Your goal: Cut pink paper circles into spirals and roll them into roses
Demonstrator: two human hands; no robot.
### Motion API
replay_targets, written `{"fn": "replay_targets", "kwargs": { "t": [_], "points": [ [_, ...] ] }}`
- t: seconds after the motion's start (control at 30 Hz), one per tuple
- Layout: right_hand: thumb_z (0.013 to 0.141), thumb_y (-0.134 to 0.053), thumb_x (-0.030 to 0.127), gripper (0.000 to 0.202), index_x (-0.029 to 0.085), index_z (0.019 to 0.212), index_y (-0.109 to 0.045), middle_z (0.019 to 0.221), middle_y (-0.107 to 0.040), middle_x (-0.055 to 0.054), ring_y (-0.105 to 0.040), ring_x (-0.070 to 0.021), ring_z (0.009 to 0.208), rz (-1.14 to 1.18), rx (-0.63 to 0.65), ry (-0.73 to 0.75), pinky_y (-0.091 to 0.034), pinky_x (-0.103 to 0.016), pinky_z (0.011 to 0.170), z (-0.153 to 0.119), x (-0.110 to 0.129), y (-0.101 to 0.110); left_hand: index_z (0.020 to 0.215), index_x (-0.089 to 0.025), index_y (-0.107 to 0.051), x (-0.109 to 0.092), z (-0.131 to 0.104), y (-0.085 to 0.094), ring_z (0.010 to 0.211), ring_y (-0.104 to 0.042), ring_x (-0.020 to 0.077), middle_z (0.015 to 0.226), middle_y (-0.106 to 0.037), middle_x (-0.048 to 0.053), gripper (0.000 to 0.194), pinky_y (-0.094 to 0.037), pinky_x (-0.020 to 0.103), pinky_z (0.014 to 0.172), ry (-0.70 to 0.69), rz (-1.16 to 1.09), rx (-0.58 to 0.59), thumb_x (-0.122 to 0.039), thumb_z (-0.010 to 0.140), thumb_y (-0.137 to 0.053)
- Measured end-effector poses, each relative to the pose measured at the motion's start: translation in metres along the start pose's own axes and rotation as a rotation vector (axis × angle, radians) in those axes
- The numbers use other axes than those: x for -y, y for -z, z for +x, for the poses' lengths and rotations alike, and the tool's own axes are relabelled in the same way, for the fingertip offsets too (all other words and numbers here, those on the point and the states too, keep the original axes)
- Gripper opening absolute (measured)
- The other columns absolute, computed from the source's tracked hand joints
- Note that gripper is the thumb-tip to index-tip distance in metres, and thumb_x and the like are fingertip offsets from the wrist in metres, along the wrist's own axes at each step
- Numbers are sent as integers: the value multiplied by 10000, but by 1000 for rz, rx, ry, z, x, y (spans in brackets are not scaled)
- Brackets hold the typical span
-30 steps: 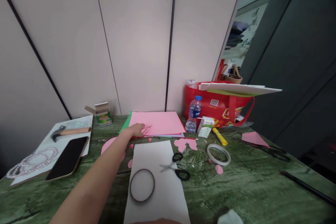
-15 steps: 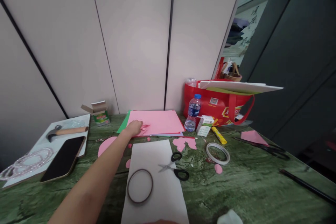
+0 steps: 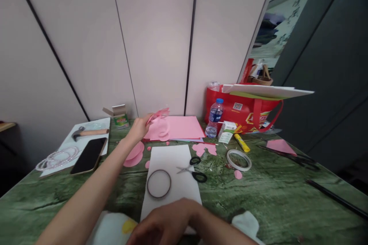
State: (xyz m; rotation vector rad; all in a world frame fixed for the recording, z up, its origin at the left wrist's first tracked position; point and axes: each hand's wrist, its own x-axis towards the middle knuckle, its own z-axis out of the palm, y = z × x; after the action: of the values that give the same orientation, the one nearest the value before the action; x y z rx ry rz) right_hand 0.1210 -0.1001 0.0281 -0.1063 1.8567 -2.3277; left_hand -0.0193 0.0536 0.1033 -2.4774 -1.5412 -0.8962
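Observation:
My left hand is raised over the left end of the pink sheets, closed on pink paper pieces that hang from its fingers. Near the bottom edge, my right hand is curled over the near end of the white sheet; what its fingers hold, if anything, is hidden. A brown ring and black-handled scissors lie on the white sheet. Pink rounds lie beneath my left forearm.
At left are a phone, a hammer and a small box. A water bottle, carton, glue stick, tape roll and red bag stand or lie at right. A black rod lies far right.
My left hand has lifted off the pink sheets with pink pieces in it. My right hand has come further into view from the bottom. The view has shifted slightly left.

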Motion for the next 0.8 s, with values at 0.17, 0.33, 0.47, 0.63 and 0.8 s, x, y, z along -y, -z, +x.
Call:
{"fn": "replay_targets", "kwargs": {
  "t": [0.17,0.33,0.47,0.63,0.8],
  "points": [
    [679,-688,390,312,142,864,-649,804,-621,-15,-597,-118,746,-405,-411,-80,-467,-208,728,-54,17,1,1150,-157,-560,-40,-31,37,872,-623,175,1029,-678,64,383,-457,262,763,-98,-91,-116,-98,801,-413],
    [607,-742,110,339,187,930,-675,1004,-592,-56,-590,-122,704,-1050,-938,-360,-439,-230,681,-66,6,15,1119,-170,-592,-51,-49,47,775,-629,162,954,-697,47,383,-461,242,692,-156,-140,-120,-89,779,-434],
    [584,-751,139,286,180,863,-704,887,-645,-41,-597,-131,669,-1043,-875,-393,-427,-206,607,-61,-2,21,1152,-170,-578,-45,-52,41,854,-624,169,1023,-685,45,426,-456,245,756,-117,-157,-117,-70,768,-422],
    [570,-735,118,139,178,695,-724,613,-667,17,-604,-122,575,-977,-804,-449,-408,-172,514,-70,0,24,1150,-178,-587,-47,-51,41,884,-615,167,1062,-673,31,425,-445,239,802,-117,-201,-110,-77,771,-423],
    [607,-721,178,134,188,740,-718,689,-697,15,-629,-127,642,-962,-977,-498,-421,-169,555,-118,11,28,1154,-180,-580,-59,-56,48,845,-618,157,1031,-680,26,426,-459,231,761,-114,-206,-139,-80,778,-406]
  ]
}}
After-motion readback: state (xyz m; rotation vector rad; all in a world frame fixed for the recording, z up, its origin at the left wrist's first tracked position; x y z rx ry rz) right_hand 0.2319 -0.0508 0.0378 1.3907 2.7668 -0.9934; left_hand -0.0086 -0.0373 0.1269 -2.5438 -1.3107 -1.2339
